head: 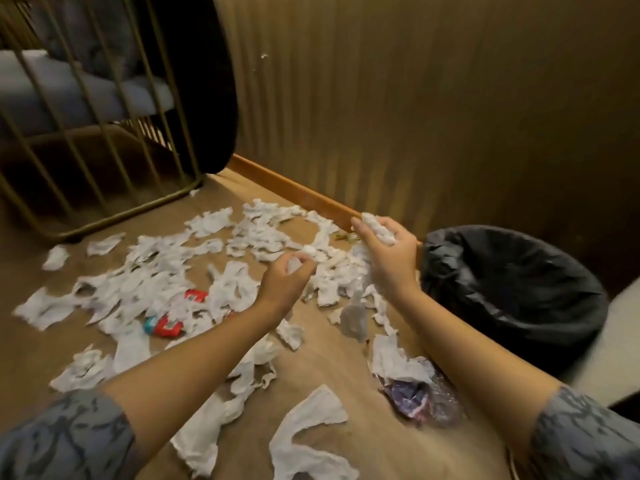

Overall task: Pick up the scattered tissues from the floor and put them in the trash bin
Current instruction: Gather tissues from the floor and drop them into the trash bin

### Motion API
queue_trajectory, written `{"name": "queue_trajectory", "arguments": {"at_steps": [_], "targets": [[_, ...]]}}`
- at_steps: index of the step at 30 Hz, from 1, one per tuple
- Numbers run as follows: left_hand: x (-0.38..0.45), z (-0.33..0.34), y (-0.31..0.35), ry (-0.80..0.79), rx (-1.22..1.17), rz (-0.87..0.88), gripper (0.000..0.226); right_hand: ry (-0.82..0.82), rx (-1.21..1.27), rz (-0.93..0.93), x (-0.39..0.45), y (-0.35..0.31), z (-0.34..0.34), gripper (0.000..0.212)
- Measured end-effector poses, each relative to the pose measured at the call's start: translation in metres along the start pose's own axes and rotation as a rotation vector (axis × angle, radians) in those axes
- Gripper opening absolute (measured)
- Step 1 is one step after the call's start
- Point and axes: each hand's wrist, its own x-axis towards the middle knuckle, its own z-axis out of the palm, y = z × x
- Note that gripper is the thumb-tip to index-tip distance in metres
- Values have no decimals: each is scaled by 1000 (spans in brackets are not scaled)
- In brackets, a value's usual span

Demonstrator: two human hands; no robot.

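Note:
Several torn white tissues (152, 268) lie scattered over the brown floor, from the chair base to the near edge. My right hand (388, 254) is raised above the pile and shut on a crumpled white tissue wad (379, 228), just left of the trash bin (512, 292), which is lined with a black bag. My left hand (287, 275) hovers over the middle of the pile, its fingers pinched around a small white tissue piece (294, 265). Both forearms reach in from the bottom of the view.
A metal-framed chair (86, 133) with a grey cushion stands at the back left. A ribbed wall and wooden baseboard (298, 192) run behind the pile. Red wrappers (166, 325), a purple wrapper (412, 396) and a clear plastic piece (353, 320) lie among the tissues.

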Motion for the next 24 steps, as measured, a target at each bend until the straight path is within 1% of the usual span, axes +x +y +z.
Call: {"name": "queue_trajectory", "arguments": {"at_steps": [1, 3, 5, 6, 10, 12, 14, 15, 17, 19, 20, 22, 24], "targets": [[4, 13, 7, -48, -24, -19, 25, 37, 6, -26, 10, -9, -12, 22], [14, 41, 25, -126, -18, -24, 44, 121, -12, -91, 31, -25, -39, 25], [26, 74, 44, -167, 7, 1, 61, 211, -58, -161, 48, -36, -68, 23], [31, 92, 54, -184, -3, 12, 63, 258, -82, -189, 54, -40, -82, 22], [31, 168, 88, -261, -79, 99, 50, 528, -265, -364, 69, -51, -137, 25], [26, 201, 95, -292, -119, 136, 45, 654, -374, -438, 72, -52, -161, 22], [21, 230, 96, -310, -99, 169, 43, 744, -454, -473, 71, -49, -180, 17], [18, 242, 94, -310, -74, 196, 41, 764, -484, -475, 70, -44, -187, 15], [13, 262, 89, -305, -15, 264, 36, 759, -542, -424, 64, -25, -198, 14], [10, 275, 80, -341, 66, 325, 34, 701, -593, -290, 55, -3, -202, 19], [11, 278, 75, -369, 113, 349, 38, 654, -599, -186, 49, 9, -202, 23], [13, 280, 63, -420, 181, 399, 48, 538, -611, 81, 37, 28, -201, 34], [13, 270, 52, -421, 177, 459, 50, 446, -713, 319, 27, 36, -199, 43]]}}
